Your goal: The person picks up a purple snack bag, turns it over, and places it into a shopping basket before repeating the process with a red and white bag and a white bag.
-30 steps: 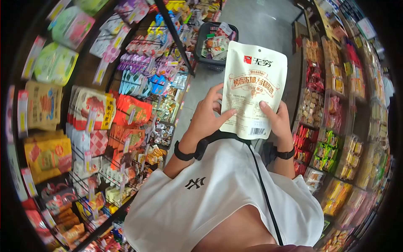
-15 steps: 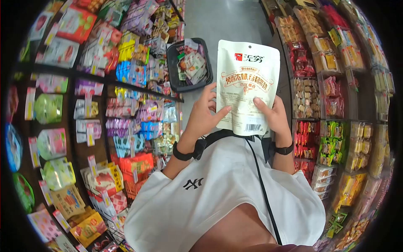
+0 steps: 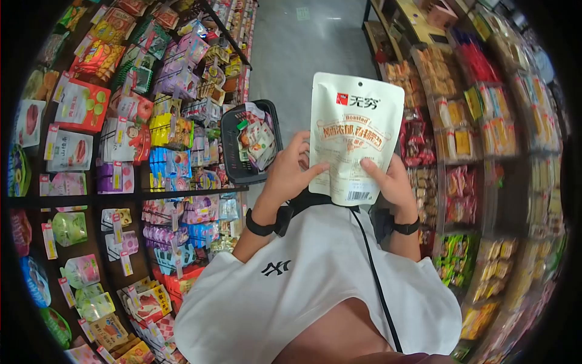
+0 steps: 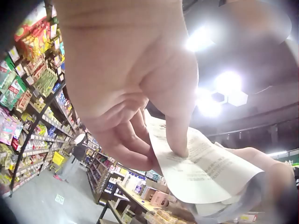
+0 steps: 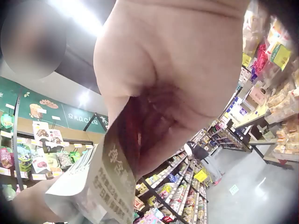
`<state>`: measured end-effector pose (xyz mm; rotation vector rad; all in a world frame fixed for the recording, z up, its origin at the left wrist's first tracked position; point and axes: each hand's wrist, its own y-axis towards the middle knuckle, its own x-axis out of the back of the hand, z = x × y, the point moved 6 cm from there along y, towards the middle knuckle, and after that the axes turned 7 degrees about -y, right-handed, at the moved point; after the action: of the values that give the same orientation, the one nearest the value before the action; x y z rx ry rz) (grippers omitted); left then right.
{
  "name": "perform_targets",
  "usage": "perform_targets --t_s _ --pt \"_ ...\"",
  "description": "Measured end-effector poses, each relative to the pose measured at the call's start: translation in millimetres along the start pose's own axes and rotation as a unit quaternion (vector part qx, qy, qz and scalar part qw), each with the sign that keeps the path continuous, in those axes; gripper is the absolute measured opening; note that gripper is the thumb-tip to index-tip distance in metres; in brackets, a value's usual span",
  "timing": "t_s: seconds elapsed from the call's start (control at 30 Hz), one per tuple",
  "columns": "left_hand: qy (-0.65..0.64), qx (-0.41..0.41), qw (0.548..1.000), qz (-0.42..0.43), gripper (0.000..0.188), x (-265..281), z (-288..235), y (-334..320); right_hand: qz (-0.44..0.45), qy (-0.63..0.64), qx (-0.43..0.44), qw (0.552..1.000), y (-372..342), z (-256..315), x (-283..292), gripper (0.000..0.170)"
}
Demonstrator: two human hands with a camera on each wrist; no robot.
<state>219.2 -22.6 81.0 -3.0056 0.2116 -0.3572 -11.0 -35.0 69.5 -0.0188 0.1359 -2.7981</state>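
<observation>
A cream snack pouch [image 3: 356,130] with a red logo, brown lettering and a barcode faces up in front of the white shirt. My left hand [image 3: 285,176] pinches its left edge, thumb on the printed face and fingers behind. At the opposite edge my right hand [image 3: 397,187] grips it, with the thumb lying on the lower print. In the left wrist view the pouch [image 4: 205,175] bends beneath the thumb, the other fingers curled at its edge. Part of its other side, with pale characters, shows on the pouch [image 5: 112,172] in the right wrist view.
A black basket [image 3: 228,142] with several packets stands on the grey floor [image 3: 291,51] ahead to the left. Racks of hanging snack bags [image 3: 173,164] line the left; bins of wrapped snacks [image 3: 458,194] line the right. Farther down the aisle is another person [image 4: 78,151].
The head view has turned, so the basket and shelves appear shifted left and lower. Both hands keep their hold on the pouch, which sits slightly lower and more tilted in view.
</observation>
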Motion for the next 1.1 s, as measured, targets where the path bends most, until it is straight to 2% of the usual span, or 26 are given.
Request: perform_targets --t_s 0.17,0.33,0.43,0.6,0.7,0.8,0.93,1.03,1.07,1.1 --pt "-0.016 -0.020 0.999 -0.019 0.056 20 16 62 0.025 -0.015 -0.008 1.000 72 3 9 0.037" --pt "-0.021 -0.021 0.999 -0.027 0.053 57 7 129 0.051 -0.042 -0.015 0.998 155 8 14 0.036" --pt "-0.015 -0.093 0.992 -0.083 0.043 90 -6 168 0.081 -0.023 -0.012 0.996 211 26 4 0.034" --pt "-0.003 -0.057 0.990 -0.131 0.044 139 4 224 0.155 -0.060 0.006 0.986 305 27 -8 0.030" --pt "0.029 -0.027 0.984 -0.172 0.044 167 -10 236 0.180 -0.092 -0.004 0.979 347 33 -17 0.027" --pt "-0.012 -0.057 0.978 -0.200 0.041 178 7 256 0.245 -0.109 -0.023 0.963 393 14 -20 0.027" --pt "0.038 -0.055 0.968 -0.242 0.036 186 6 283 0.301 -0.113 -0.037 0.946 457 5 -26 0.027" --pt "0.052 -0.022 0.955 -0.292 0.037 188 11 312 0.370 -0.195 0.008 0.908 519 8 -21 0.030" --pt "0.044 -0.002 0.951 -0.307 0.037 189 8 324 0.359 -0.212 0.057 0.907 539 16 -18 0.028" --pt "0.075 0.002 0.947 -0.313 0.038 187 4 338 0.346 -0.190 0.046 0.918 560 21 -10 0.026"
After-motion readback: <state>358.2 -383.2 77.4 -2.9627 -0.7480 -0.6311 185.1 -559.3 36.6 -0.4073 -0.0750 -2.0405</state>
